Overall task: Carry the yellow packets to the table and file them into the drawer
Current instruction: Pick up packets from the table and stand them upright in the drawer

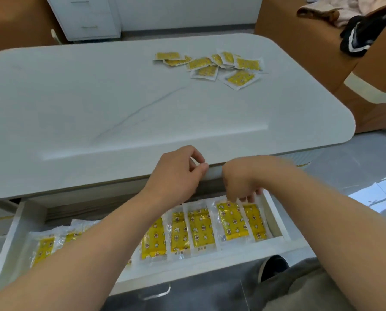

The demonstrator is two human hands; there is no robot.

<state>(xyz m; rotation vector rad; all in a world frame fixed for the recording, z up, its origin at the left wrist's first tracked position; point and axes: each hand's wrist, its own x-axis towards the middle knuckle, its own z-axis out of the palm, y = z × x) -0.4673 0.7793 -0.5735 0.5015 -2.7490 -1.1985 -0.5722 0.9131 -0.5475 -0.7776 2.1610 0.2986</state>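
In the open drawer (276, 217), at its right end, the right hand (239, 180) pinches the top edge of a yellow packet (231, 221), one of an overlapping row of filed packets (200, 230). Above the drawer's middle, the left hand (178, 173) is curled at the edge of the white table (120, 97), with nothing visibly held. Beyond the drawer, loose packets (212, 66) lie scattered on the tabletop.

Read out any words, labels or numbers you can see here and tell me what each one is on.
No text is legible.
On the drawer packets: small dark marks on the lower white border, too blurred to read.
On the table packets: only a yellow pattern shows; any print is too small to read.
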